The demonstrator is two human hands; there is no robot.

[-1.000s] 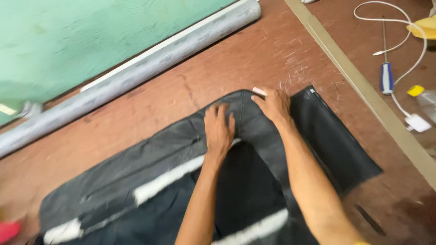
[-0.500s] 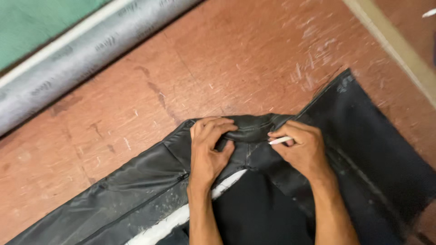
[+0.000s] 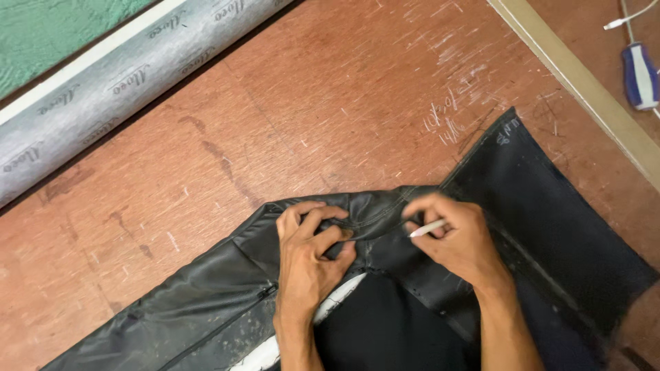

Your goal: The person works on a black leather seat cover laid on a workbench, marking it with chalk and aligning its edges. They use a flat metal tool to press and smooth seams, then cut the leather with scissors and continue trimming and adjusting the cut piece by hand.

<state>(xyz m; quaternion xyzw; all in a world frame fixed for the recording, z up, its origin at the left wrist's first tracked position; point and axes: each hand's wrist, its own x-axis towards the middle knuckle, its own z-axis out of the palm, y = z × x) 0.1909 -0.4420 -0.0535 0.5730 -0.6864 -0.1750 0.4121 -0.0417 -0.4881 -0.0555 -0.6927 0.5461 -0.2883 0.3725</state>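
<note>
1. Left hand (image 3: 309,257), fingers curled, pins a black leather-like garment (image 3: 206,309) flat on the scratched reddish-brown counter (image 3: 309,103).
2. Right hand (image 3: 457,240) pinches a thin white marking stick (image 3: 427,228) over the seam, steadying the fabric.

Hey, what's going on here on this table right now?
A person is working on a black leather-like garment spread on a scuffed reddish-brown table. The left hand pinches and presses a folded seam at the garment's upper edge. The right hand rests on the same edge beside it, with a thin white marking stick between its fingers. A grey roll of material lies along the table's far side.
</note>
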